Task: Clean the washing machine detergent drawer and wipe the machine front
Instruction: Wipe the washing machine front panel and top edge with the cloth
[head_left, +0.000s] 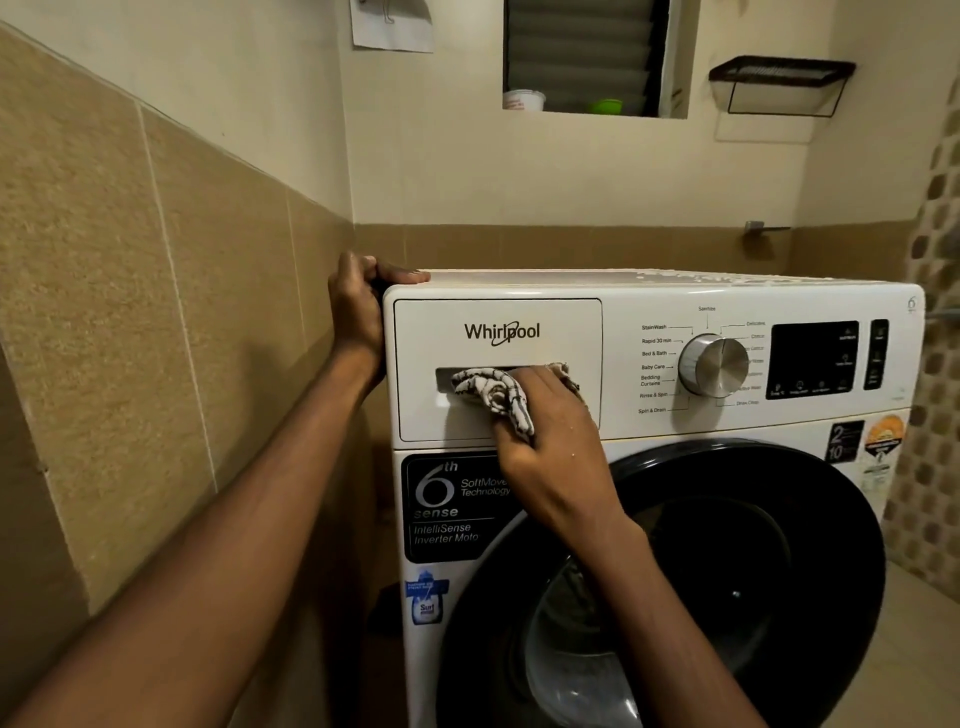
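Right hand (550, 436) gripped a black-checked white cloth (493, 393) in the handle recess of the white "Whirlpool" drawer (550, 322); left hand (356, 306) clasped the white washing machine's (649, 292) top-left corner.

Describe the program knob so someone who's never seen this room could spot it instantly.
Start at the white Whirlpool washing machine. Along its top front, between the detergent drawer and the dark display, sits the program knob. It is the only round, silver part, ringed by printed cycle names.

Cloth (493, 396) in drawer (545, 317) recess, dial (714, 365) to R, door (779, 519) below; shelf (779, 78) prob. on wall (519, 171) behind machine (634, 422).
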